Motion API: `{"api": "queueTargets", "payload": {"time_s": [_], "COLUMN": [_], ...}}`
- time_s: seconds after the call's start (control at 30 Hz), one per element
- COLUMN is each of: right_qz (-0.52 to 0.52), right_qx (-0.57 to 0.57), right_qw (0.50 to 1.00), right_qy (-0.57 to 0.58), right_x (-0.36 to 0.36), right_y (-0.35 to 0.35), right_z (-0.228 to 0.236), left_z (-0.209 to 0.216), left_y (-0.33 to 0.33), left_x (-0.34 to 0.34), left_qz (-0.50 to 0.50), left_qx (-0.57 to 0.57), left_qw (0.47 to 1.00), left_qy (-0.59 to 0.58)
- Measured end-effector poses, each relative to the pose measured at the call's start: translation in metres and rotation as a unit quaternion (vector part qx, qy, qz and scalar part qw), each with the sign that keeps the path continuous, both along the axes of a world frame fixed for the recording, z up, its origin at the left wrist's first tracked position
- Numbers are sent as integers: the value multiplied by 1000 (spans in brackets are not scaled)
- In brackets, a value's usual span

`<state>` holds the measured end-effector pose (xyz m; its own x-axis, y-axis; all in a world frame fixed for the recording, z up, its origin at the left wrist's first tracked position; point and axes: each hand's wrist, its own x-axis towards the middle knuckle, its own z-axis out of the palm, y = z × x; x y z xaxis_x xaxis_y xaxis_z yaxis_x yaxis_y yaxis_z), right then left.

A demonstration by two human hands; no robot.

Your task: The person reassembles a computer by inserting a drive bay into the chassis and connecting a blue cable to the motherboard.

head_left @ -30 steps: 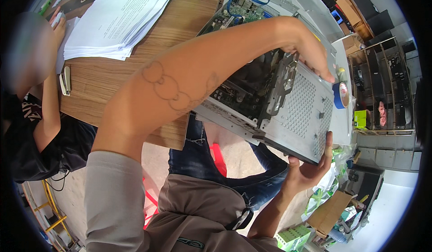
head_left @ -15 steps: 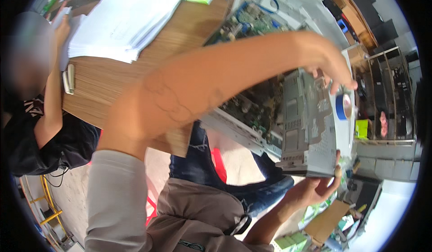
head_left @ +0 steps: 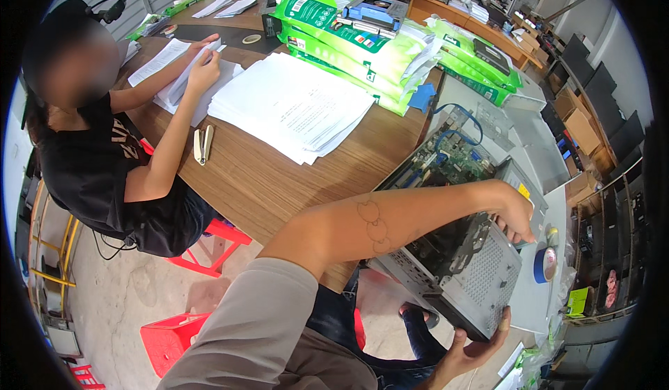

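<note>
An open desktop computer case [head_left: 397,268] lies at the table's right end, with a green circuit board [head_left: 463,154] and blue cables [head_left: 456,111] showing inside. At its near right end is a grey perforated metal panel [head_left: 482,268] with a black near edge. My left hand [head_left: 514,216] reaches across the case, fingers curled down over the panel's far end. My right hand [head_left: 477,355] holds the near lower corner, thumb and fingers around it. My left forearm hides part of the case, and the left fingertips are partly hidden.
A roll of blue tape [head_left: 546,264] stands right of the panel. Left lie a paper stack [head_left: 293,104], a pale stapler-like tool [head_left: 203,144] and green packs [head_left: 348,42]. A co-worker [head_left: 90,139] handles papers at the left. Red stools [head_left: 171,341] stand below.
My view has swung, showing more of the table and co-worker. The panel has turned: its cut-out face was toward me, and its perforated face now shows. Both hands stay at its ends.
</note>
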<state>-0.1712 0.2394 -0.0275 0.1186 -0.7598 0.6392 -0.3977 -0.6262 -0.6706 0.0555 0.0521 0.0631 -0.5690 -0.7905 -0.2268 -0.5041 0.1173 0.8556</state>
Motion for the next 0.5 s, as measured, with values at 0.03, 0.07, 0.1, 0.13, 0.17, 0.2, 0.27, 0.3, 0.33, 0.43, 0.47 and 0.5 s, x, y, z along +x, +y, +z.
{"api": "queueTargets", "payload": {"time_s": [0.03,0.07,0.1,0.13,0.17,0.2,0.27,0.3,0.33,0.43,0.47,0.5], "right_qz": [12,9,12,14,11,14,13,15,18,16,12,15], "right_qx": [4,3,2,2,2,14,26,23,22,19,20,34], "right_qw": [1000,1000,1000,1000,1000,999,999,999,999,999,999,998], "right_qy": [-7,-7,-11,-16,-17,-32,-45,-45,-46,-46,-47,-59], "right_x": [0,0,-1,-1,0,2,2,1,1,-1,0,2], "right_y": [0,-1,-1,-2,-1,0,1,1,1,1,3,4], "right_z": [0,0,-1,-2,-2,-2,-3,-4,-6,-7,-6,-4], "left_z": [-2,-3,-5,-7,-9,-12,-16,-17,-18,-21,-22,-23], "left_y": [0,-1,-2,-3,-5,-6,-8,-9,-9,-11,-12,-13], "left_x": [-1,-2,-3,-3,-3,-3,-3,-2,-2,-5,-6,-6], "left_qz": [9,6,12,18,15,18,18,17,18,22,19,20], "left_qx": [0,-1,-2,-2,-2,-15,-28,-37,-45,-47,-45,-52], "left_qw": [1000,1000,1000,1000,1000,1000,999,999,999,999,999,998], "left_qy": [-2,-1,3,6,5,5,7,8,9,15,15,12]}}
